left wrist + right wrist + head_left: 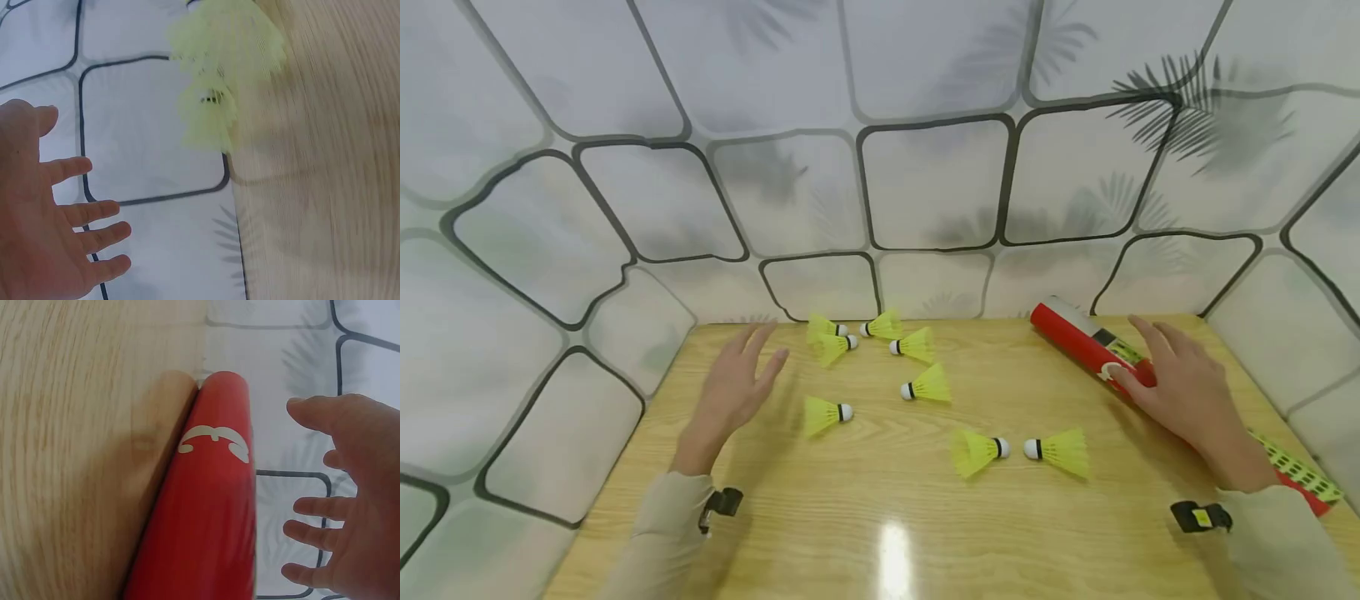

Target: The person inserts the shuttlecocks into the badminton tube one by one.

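Several yellow shuttlecocks with white tips lie loose on the wooden table (850, 517). My left hand (730, 390) hovers at the left with fingers spread and holds nothing; its nearest shuttlecock (826, 414) lies to its right. In the left wrist view, yellow skirts (228, 40) show beyond the fingers. A red shuttlecock tube (1071, 340) lies slantwise at the right, partly hidden in the head view by my right hand (1191, 396). That hand hangs over the tube, fingers extended; in the right wrist view a gap shows between it and the tube (200, 512).
Two shuttlecocks (1060, 451) lie tip to tip near the middle front, and a cluster (880, 325) sits at the back edge. Patterned cloth walls (932, 183) close off the back and sides. A strip of glare marks the front of the table.
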Demonstrator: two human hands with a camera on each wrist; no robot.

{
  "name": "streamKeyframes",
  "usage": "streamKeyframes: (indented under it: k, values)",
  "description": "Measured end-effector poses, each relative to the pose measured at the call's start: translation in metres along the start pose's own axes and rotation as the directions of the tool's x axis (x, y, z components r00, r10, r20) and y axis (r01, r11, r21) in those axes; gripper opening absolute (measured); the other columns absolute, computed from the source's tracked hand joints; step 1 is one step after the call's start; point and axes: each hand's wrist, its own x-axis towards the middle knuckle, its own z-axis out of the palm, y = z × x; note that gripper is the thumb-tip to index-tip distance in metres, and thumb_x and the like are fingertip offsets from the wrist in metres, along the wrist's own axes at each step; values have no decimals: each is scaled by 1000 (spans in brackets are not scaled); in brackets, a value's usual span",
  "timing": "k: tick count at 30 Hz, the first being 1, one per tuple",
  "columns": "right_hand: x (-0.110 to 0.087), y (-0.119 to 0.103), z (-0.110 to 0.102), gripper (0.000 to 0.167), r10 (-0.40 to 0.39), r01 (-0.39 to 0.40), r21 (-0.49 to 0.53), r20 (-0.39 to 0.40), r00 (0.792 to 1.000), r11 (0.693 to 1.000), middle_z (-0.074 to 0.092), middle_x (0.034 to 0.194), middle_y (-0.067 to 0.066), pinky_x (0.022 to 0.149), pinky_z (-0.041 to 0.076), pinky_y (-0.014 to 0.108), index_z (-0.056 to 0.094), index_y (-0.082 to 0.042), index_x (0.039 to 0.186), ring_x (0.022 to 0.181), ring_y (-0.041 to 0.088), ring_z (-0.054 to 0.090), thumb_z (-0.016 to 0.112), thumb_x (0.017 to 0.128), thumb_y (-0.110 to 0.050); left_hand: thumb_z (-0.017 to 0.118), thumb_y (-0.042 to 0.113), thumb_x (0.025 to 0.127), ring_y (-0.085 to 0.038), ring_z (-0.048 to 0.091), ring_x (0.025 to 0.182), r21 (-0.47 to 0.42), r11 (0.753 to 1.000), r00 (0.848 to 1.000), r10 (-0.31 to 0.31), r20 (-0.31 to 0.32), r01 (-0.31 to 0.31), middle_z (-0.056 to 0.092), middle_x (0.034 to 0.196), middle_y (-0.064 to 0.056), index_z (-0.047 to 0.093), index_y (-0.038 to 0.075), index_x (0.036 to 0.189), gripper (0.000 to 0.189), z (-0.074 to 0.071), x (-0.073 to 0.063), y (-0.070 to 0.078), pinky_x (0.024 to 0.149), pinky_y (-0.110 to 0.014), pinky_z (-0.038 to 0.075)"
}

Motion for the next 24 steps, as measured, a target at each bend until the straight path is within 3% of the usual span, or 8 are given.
streamKeyframes:
  k: [6,13,19,24]
  values:
    - [7,4,10,85,10,-11,19,43,999,1000,41,141,37,77,39,83,29,-12,161,120,62,40,70,95,-45,42,44,110,-48,38,141,-160,987,1000,-15,9,16,38,155,-25,37,8,158,60,9,-11,14,109,-69,35]
    - [14,14,19,86,39,-41,11,118,992,999,39,139,42,76,41,84,27,-12,160,116,62,43,68,95,-50,52,35,109,-44,54,122,-304,951,998,-63,-16,55,50,141,-24,45,8,153,53,20,-24,19,94,-62,48]
    - [21,21,27,87,45,-46,3,186,982,999,43,131,44,71,43,80,27,-13,159,107,63,50,67,95,-56,59,22,106,-43,61,113,-369,925,996,-80,45,91,58,128,-26,51,1,146,46,23,-39,22,94,-58,53]
    - [24,22,26,88,76,-74,-18,242,967,997,48,127,44,71,45,77,29,-9,157,105,61,54,67,93,-58,61,20,106,-41,65,110,-361,924,990,-91,110,125,62,123,-27,52,1,145,44,24,-46,24,91,-54,56]
